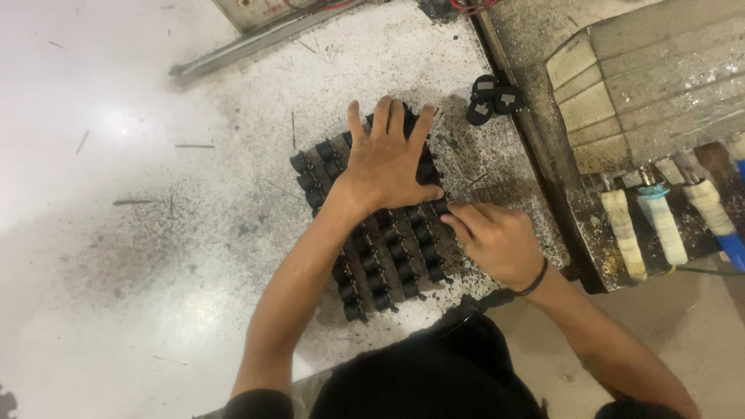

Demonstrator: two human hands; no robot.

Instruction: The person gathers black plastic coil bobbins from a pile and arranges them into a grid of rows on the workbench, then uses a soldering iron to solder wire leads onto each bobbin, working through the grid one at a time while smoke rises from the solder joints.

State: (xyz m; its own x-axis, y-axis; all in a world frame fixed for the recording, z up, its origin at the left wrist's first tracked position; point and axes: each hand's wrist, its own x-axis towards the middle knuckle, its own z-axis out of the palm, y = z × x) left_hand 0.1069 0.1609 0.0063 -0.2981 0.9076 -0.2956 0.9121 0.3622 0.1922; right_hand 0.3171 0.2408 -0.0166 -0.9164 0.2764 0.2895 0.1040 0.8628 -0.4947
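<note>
A flat block of several small black round parts [388, 256] lies in tight rows on a dusty white surface [116, 256]. My left hand [386, 159] presses flat on the far half of the block, fingers spread. My right hand [493, 240] is at the block's right edge, its fingertips pinched around one black part in the row near the left thumb. The parts under the left palm are hidden.
Two or three loose black parts [490, 98] lie beyond the block on the right. A dark metal rail [535, 147] runs along the right side, with a worn block-like machine part [652, 77] and several wrapped handles [667, 225] past it.
</note>
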